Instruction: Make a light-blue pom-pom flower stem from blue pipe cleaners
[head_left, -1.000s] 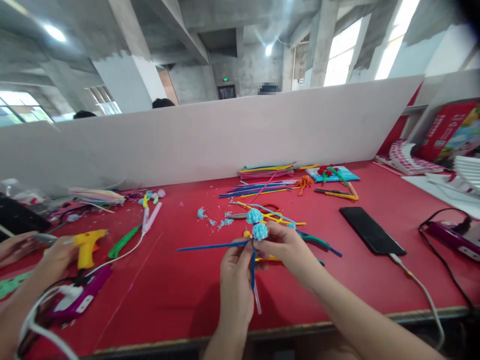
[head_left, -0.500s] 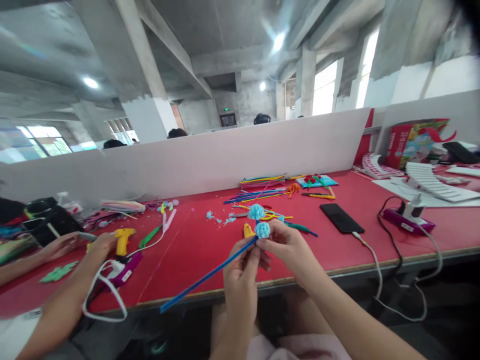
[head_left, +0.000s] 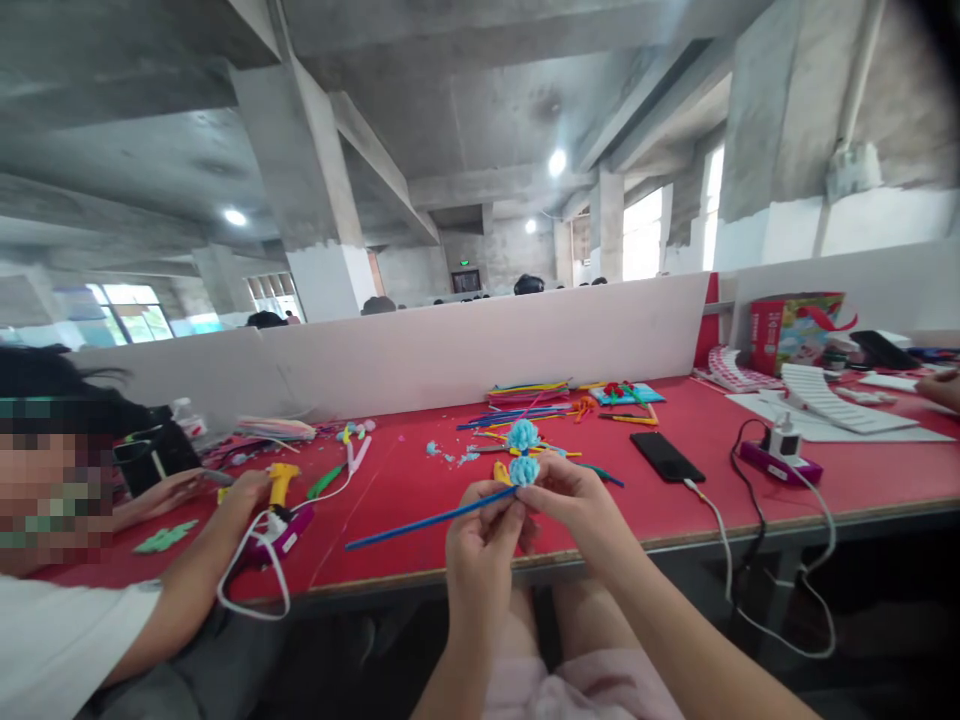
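Observation:
My left hand (head_left: 484,530) is closed around a dark-blue pipe cleaner (head_left: 424,523), whose long end sticks out to the left over the table edge. Two light-blue fuzzy balls stand one above the other where my hands meet: an upper ball (head_left: 523,434) and a lower ball (head_left: 524,471), with a short blue stem between them. The fingers of my right hand (head_left: 570,495) pinch at the lower ball's right side and base. My fingertips partly hide the join. Just behind them shows a yellow object (head_left: 502,472), mostly covered.
Several pipe cleaners (head_left: 529,392) lie behind my hands, with light-blue scraps (head_left: 450,455) to their left. A phone (head_left: 666,457) with a cable and a purple power strip (head_left: 780,465) are at right. At left, a co-worker's hand (head_left: 251,487) holds a yellow glue gun (head_left: 282,484).
My view has tilted up and turned left, so more of the co-worker shows. The pipe cleaner's free end has swung up, nearer to level. Both hands keep their hold.

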